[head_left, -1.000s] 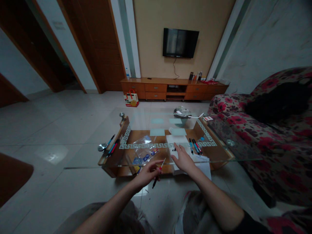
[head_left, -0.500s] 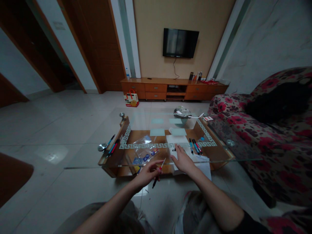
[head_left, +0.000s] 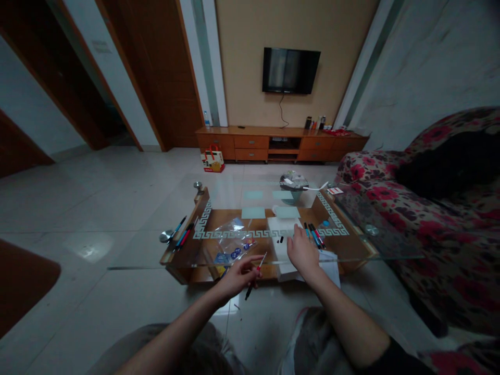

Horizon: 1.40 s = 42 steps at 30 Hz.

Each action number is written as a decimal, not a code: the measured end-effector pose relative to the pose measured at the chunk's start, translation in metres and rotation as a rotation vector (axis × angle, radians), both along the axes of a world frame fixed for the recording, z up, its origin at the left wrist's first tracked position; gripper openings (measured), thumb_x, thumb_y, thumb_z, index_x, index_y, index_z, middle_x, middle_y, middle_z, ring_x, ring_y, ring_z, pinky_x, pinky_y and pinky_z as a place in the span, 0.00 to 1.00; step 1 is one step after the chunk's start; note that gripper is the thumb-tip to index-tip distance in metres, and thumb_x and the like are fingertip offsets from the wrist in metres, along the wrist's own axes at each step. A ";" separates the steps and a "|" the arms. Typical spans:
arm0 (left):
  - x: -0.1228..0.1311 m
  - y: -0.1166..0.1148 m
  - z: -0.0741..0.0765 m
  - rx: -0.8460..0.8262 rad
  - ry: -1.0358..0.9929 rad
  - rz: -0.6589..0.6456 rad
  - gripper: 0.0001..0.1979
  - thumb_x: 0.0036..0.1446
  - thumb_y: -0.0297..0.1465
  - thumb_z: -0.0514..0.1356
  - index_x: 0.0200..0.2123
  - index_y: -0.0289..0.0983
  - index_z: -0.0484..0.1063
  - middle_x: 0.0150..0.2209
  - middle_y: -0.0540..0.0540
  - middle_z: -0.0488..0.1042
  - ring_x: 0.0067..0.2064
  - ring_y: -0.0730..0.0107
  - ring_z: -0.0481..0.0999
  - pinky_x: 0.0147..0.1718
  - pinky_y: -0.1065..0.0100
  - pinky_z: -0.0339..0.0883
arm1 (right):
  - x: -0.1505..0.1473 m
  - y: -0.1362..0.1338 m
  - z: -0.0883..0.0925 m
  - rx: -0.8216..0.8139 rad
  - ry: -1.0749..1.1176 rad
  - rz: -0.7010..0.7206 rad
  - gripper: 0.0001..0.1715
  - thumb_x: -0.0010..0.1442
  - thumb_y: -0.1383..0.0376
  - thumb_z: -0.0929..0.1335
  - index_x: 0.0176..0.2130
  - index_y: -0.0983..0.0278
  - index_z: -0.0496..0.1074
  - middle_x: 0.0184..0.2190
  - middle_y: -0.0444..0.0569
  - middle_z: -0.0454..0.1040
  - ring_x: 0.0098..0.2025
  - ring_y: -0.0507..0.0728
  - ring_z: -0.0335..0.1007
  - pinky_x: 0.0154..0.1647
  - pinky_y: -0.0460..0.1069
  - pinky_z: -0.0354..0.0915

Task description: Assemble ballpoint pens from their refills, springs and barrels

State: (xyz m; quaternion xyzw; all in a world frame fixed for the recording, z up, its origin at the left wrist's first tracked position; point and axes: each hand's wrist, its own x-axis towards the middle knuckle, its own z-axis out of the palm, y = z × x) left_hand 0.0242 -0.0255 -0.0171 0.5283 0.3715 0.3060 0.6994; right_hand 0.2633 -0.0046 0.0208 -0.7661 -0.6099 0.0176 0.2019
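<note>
Pen (head_left: pixel 249 290), one, red and black with a thin pale tip, slants across the near edge of the glass counter (head_left: pixel 136 255), just left of that edge's middle. One left hand (head_left: pixel 237 277) holds it, fingers bent and pinching it, the pale tip pointing up and away from the person. One right hand (head_left: pixel 303 254) is over the counter's near part, right of its middle, with the fingers bent and drawn in; whether they pinch anything I cannot tell.

Two small black pieces (head_left: pixel 282 239) lie on the counter between the hands, nearer the right one. Just beyond the right hand, toward the counter's right side, at least three pens (head_left: pixel 319 237) lie side by side, blue, black and red among their colours; the hand may cover part of the group. At the counter's left side lies another group of at least three pens (head_left: pixel 183 237).

One white paper stack (head_left: pixel 276 253) shows through the glass, partly behind the right hand, and a loose sheet (head_left: pixel 332 268) juts out to its right. One clear plastic bag (head_left: pixel 230 237) shows left of the counter's middle. Past the counter's far edge stand one wastebasket (head_left: pixel 294 182), one carrier bag (head_left: pixel 213 160) and one long cabinet (head_left: pixel 250 141).
</note>
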 end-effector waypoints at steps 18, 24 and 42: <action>0.001 0.004 0.004 0.020 0.021 0.004 0.30 0.56 0.42 0.65 0.59 0.38 0.66 0.37 0.44 0.75 0.28 0.73 0.75 0.28 0.70 0.65 | -0.010 0.017 -0.004 0.119 0.785 0.367 0.20 0.59 0.61 0.65 0.49 0.65 0.75 0.35 0.50 0.79 0.30 0.54 0.71 0.33 0.49 0.70; 0.000 0.006 0.004 0.009 0.020 0.013 0.30 0.56 0.41 0.65 0.59 0.38 0.66 0.37 0.45 0.75 0.28 0.72 0.74 0.27 0.70 0.65 | -0.015 0.019 -0.005 0.120 0.781 0.416 0.16 0.58 0.62 0.66 0.45 0.63 0.76 0.37 0.49 0.79 0.30 0.53 0.71 0.33 0.48 0.68; -0.002 0.003 -0.004 0.071 0.024 0.022 0.30 0.55 0.43 0.66 0.57 0.36 0.69 0.34 0.45 0.74 0.30 0.71 0.73 0.28 0.71 0.63 | -0.022 0.002 -0.006 -0.056 0.734 0.592 0.15 0.55 0.67 0.69 0.44 0.63 0.77 0.33 0.47 0.78 0.32 0.53 0.71 0.35 0.47 0.67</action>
